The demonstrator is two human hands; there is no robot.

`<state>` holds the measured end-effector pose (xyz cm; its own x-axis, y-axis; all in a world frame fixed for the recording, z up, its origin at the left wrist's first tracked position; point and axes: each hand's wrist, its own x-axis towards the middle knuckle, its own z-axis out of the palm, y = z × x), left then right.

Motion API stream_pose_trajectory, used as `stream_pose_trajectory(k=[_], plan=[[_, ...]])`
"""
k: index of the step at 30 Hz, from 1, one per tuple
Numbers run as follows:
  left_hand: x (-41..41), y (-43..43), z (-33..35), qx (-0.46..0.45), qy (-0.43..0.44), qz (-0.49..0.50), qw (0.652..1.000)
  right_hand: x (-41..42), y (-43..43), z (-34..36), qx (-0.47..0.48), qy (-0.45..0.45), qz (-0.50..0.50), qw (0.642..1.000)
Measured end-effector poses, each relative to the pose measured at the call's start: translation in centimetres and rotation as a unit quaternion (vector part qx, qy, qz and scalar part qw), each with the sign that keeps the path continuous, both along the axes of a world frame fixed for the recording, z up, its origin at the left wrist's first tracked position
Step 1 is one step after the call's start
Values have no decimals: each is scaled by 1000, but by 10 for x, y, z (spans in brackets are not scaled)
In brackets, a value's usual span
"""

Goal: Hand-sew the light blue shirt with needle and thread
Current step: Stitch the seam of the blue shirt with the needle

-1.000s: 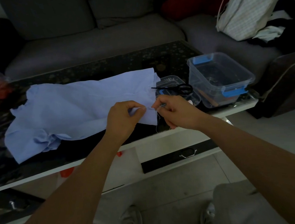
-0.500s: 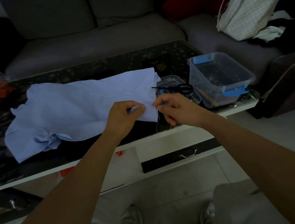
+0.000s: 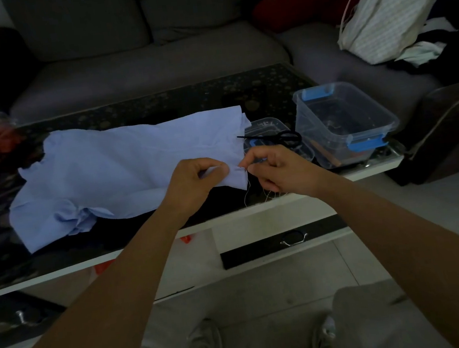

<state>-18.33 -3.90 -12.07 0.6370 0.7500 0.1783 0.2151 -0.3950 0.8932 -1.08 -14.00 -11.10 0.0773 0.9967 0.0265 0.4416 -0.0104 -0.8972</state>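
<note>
The light blue shirt (image 3: 124, 168) lies spread on the dark glass coffee table (image 3: 157, 102). My left hand (image 3: 194, 180) pinches the shirt's near right corner and lifts it a little off the table. My right hand (image 3: 282, 167) pinches a small needle (image 3: 242, 167) at the cloth's edge, thumb against forefinger. Pale thread (image 3: 247, 192) hangs from that edge down toward the table rim. The needle is mostly hidden by my fingertips.
Black scissors (image 3: 275, 137) lie on a shallow clear box (image 3: 268, 125) just behind my right hand. A deeper clear tub with blue clips (image 3: 345, 123) stands at the table's right end. A grey sofa (image 3: 152, 56) with a white bag (image 3: 387, 15) sits beyond.
My right hand has shifted slightly right and down from the cloth's edge, and its fingers have opened out a bit. My left hand keeps its pinch on the corner.
</note>
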Motion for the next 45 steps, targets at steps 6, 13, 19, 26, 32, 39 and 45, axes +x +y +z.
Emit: stream_pose_trajectory(k=[6,13,19,26,32,39,45], plan=[[-1,-1,2,-1,15,-19,1000,2,-1,1,-4,17,13,1000],[-2,-4,5,-37,1,-27,999,0,0,-1,-1,46,21,999],[-2,-5,7,-65,-21,-23,997,-2,3,-5,10,62,19,998],[0,-4,8,-113,-41,3,993,-3,7,-8,2,60,-27,998],[0,-3,7,-113,-26,6,993,-9,11,-8,-22,104,-13,994],[-2,-4,8,-124,-23,3,992,-11,11,-9,-30,106,10,994],[-1,-4,7,-152,-14,-2,988,-12,12,-9,-24,93,22,995]])
